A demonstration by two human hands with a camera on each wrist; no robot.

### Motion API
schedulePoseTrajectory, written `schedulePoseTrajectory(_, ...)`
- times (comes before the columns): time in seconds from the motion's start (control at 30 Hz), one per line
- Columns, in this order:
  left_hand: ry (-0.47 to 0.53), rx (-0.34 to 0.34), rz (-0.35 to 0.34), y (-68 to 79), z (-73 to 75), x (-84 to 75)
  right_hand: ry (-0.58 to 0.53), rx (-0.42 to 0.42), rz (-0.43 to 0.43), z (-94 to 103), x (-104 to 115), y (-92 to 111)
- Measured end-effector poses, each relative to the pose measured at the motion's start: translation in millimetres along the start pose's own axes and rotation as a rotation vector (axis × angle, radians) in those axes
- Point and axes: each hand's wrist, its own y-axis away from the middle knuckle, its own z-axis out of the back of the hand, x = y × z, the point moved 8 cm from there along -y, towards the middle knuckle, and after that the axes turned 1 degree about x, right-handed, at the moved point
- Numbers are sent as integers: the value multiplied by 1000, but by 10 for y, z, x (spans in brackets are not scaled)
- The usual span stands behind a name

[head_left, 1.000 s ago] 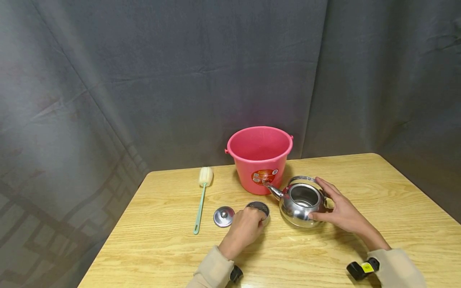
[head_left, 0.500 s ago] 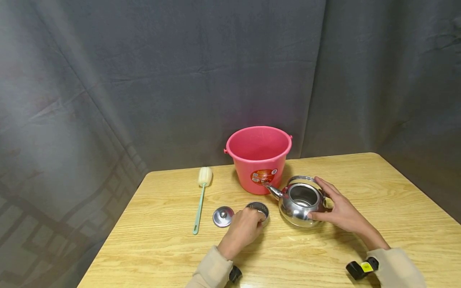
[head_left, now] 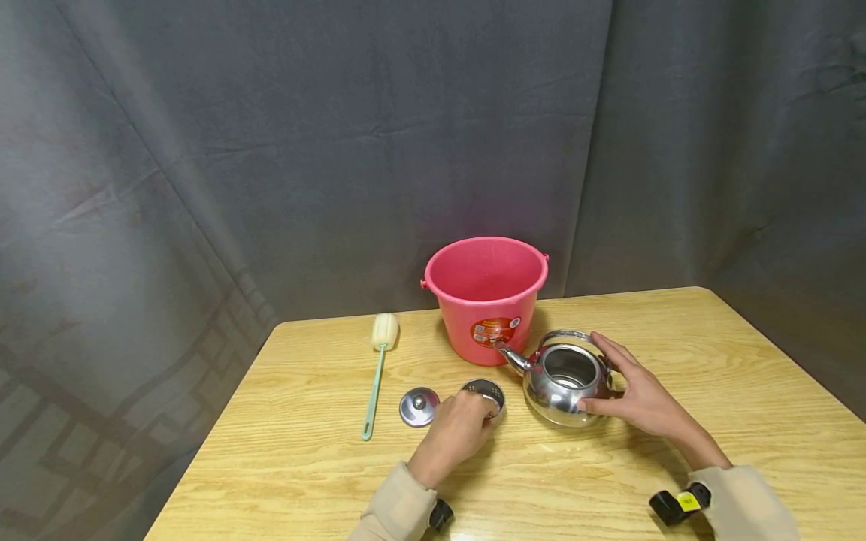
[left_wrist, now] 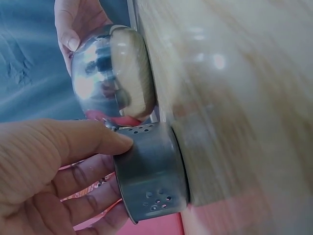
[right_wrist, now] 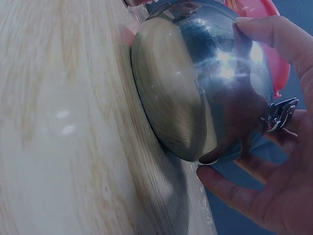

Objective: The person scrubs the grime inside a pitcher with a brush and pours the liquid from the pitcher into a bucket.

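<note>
A stainless steel teapot (head_left: 561, 402) with its lid off stands upright on the table, spout toward the left. My right hand (head_left: 646, 398) holds the right side of its round body, thumb at the front and fingers spread round the back near the handle joint. Left of the teapot, my left hand (head_left: 455, 433) pinches the rim of a small metal tea strainer (left_wrist: 151, 171) with holes in its wall. The strainer's base sits at the tabletop. Beside the left hand lies the round lid (head_left: 419, 406), knob up.
A pink bucket (head_left: 487, 319) stands at the back behind the teapot, the spout tip overlapping its label in the head view. To the left lies a sponge bottle brush (head_left: 376, 387) with a green handle. Dark curtain (head_left: 379, 150) hangs behind the wooden table (head_left: 284, 466).
</note>
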Motion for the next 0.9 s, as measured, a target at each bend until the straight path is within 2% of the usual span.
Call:
schedulePoseTrajectory(0.33,91,-3,-15,-3,13,3,-13,0,4,1,19,6)
schedulePoseTrajectory(0.57,88,9,-5,11,22,9,-5,-5,4,5,22,11)
schedulePoseTrajectory(0.73,113,-25,6,14,77,25,10,-3,7,10,23,5)
schedulePoseTrajectory(0.9,195,-62,53,67,147,88,15,-3,10,-1,17,8)
